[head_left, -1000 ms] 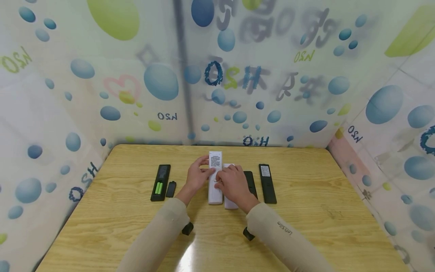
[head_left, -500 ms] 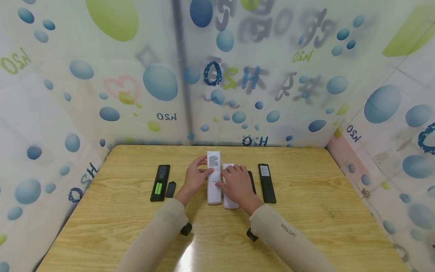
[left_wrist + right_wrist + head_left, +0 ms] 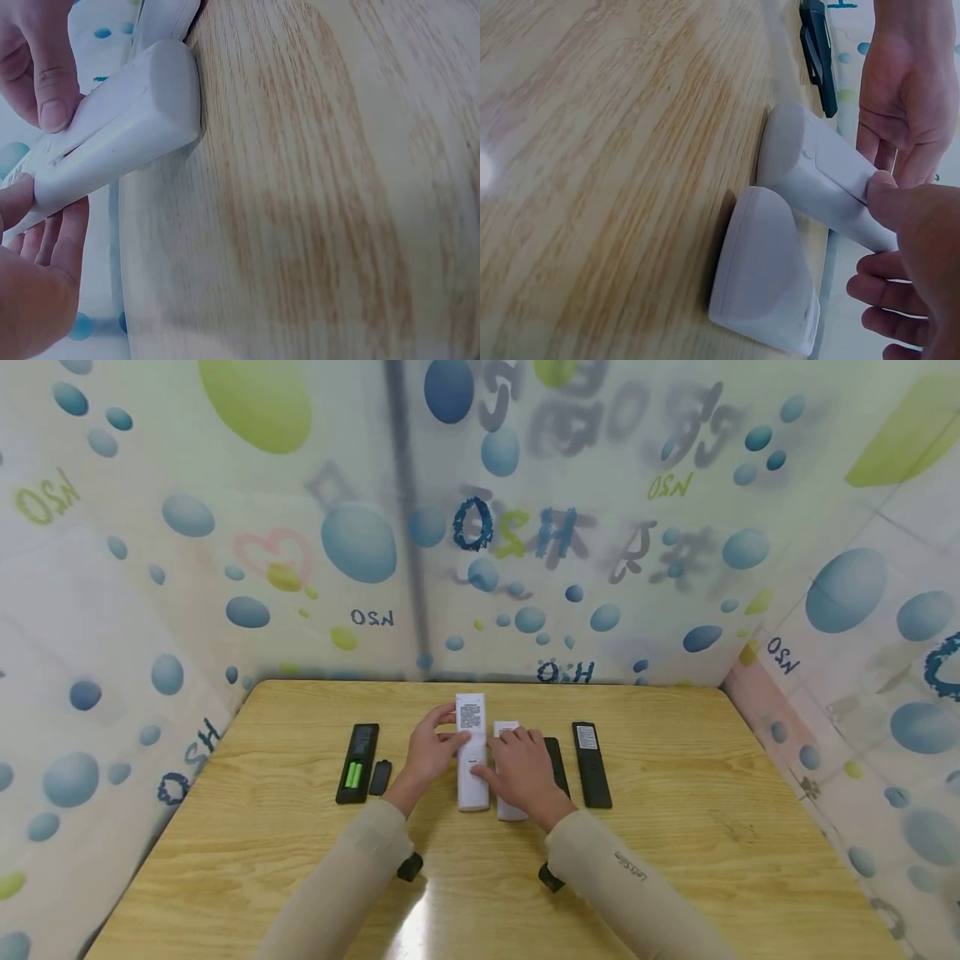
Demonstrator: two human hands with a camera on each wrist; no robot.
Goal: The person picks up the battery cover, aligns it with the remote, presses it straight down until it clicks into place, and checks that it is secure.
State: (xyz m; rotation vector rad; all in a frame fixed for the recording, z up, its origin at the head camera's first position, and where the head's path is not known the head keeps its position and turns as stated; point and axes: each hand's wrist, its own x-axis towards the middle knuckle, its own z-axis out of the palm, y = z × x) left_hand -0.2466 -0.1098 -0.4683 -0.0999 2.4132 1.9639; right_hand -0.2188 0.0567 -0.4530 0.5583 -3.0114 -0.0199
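Observation:
A white remote control (image 3: 472,789) lies back side up, its label toward the far end. My left hand (image 3: 432,750) grips its left side, thumb on the back face and fingers along and beneath the edge. In the left wrist view the near end of this remote (image 3: 161,109) rests at the table, and a thin gap shows along its battery cover. The thumb of my right hand (image 3: 522,768) presses on that cover, with the other fingers at the right side, as the right wrist view shows. A second white remote (image 3: 511,812) lies partly under my right hand.
To the left lie a black remote (image 3: 362,739) with two green batteries (image 3: 352,774) in its bay and a loose black cover (image 3: 380,777). On the right are a partly hidden black remote (image 3: 557,760) and another black remote (image 3: 592,768) with a white label. All rest on the wooden table (image 3: 675,860).
My right hand has drawn back slightly to the right from over the remote, and its thumb has shifted onto the cover. My left hand keeps its grip, nearly still.

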